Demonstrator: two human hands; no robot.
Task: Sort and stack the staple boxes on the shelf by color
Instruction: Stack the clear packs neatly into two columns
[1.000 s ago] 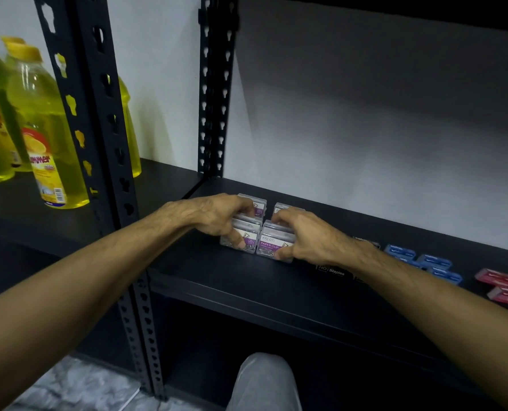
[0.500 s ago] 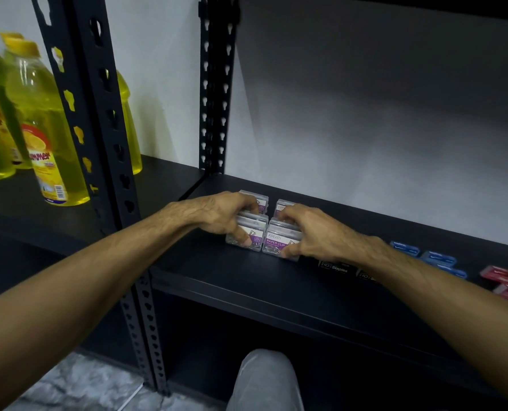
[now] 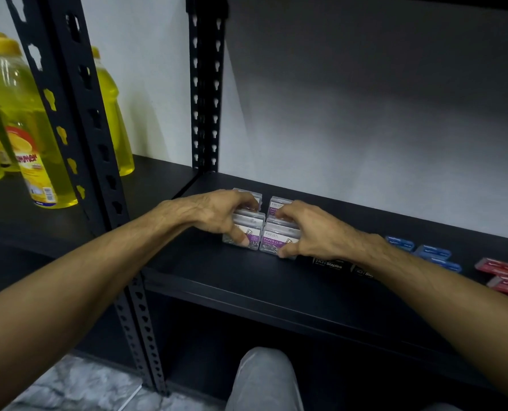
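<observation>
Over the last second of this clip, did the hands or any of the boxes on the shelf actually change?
Very little. The left hand and right hand keep gripping the clear paper clip boxes, which shifted at most slightly; the view itself moved, so I cannot tell. Nothing was taken up or let go. The blue boxes, red boxes, black staple boxes and yellow bottles stayed put.

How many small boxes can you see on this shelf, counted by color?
Clear paper clip boxes: 4
Black staple boxes: 2
Blue staple boxes: 3
Red staple boxes: at least 3, cut off by the frame edge
Total: at least 12
</observation>
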